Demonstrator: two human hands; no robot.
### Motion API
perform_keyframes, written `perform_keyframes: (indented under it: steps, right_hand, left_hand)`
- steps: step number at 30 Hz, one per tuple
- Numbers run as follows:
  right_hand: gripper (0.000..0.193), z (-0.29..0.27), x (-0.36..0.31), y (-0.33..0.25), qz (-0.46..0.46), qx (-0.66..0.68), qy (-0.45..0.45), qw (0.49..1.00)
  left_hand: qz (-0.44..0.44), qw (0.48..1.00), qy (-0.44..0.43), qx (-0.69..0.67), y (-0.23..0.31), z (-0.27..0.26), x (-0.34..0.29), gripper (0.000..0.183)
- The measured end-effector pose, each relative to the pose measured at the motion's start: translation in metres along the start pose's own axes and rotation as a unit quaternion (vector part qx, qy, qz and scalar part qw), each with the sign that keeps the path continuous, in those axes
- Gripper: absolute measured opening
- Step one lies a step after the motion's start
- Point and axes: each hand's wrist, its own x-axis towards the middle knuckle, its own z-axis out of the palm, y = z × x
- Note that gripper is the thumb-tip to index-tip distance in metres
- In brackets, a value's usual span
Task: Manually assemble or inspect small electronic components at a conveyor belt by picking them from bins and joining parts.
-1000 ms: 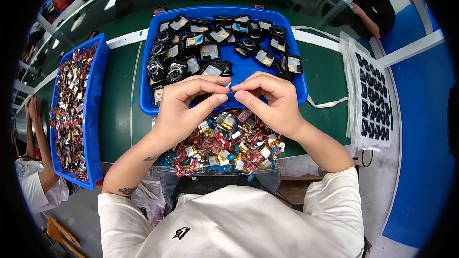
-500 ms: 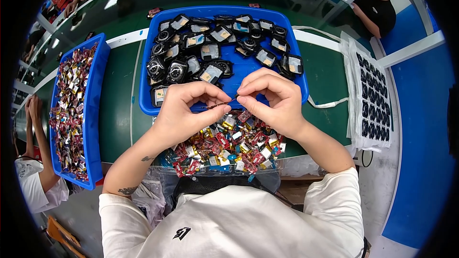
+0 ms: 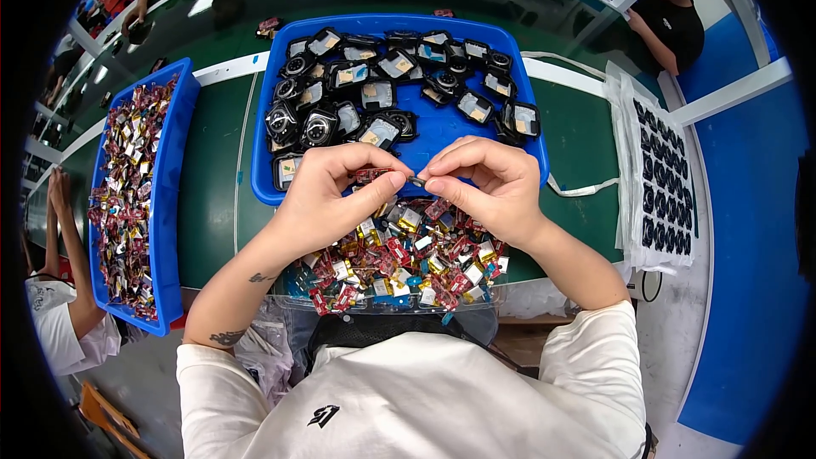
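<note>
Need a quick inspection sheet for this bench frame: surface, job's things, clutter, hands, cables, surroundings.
Surface: green bench top with white stripes.
Job's things: small part pinched between both hands; heap of small red and gold pieces below them; blue tray of black round housings behind.
Clutter: second blue tray of the same red and gold pieces on the left; white sheet with rows of black parts on the right.
Hands: left hand and right hand meet fingertip to fingertip on the small part.
Cables: white cable lying right of the centre tray.
Surroundings: other people at the left edge, top left and top right.
</note>
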Motion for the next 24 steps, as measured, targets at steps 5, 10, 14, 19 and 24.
perform_keyframes:
  steps: [5,10,14,19,24]
  right_hand:
    - [0.014,0.001,0.0006,0.0008,0.001,-0.006,-0.011,1.0]
    - [0.01,0.0041,0.0007,0.0004,0.004,-0.002,0.013,1.0]
    - [0.008,-0.0001,-0.0001,0.0015,-0.044,-0.085,-0.02,0.995]
    - [0.013,0.0033,0.0003,-0.003,-0.051,-0.08,-0.051,0.994]
    - [0.014,-0.0005,-0.0002,0.001,-0.039,-0.077,-0.053,0.995]
  left_hand:
    - [-0.002,1.0,0.005,0.009,-0.001,0.0003,0.0008,0.015]
    - [0.065,0.995,-0.007,0.081,-0.0043,0.0,0.002,0.013]
    - [0.069,0.991,-0.034,0.105,0.0,0.0003,0.0027,0.012]
    - [0.049,0.998,-0.018,0.035,-0.0041,-0.0009,0.0002,0.012]
    - [0.056,0.998,-0.021,0.031,-0.0045,0.0011,0.0012,0.012]
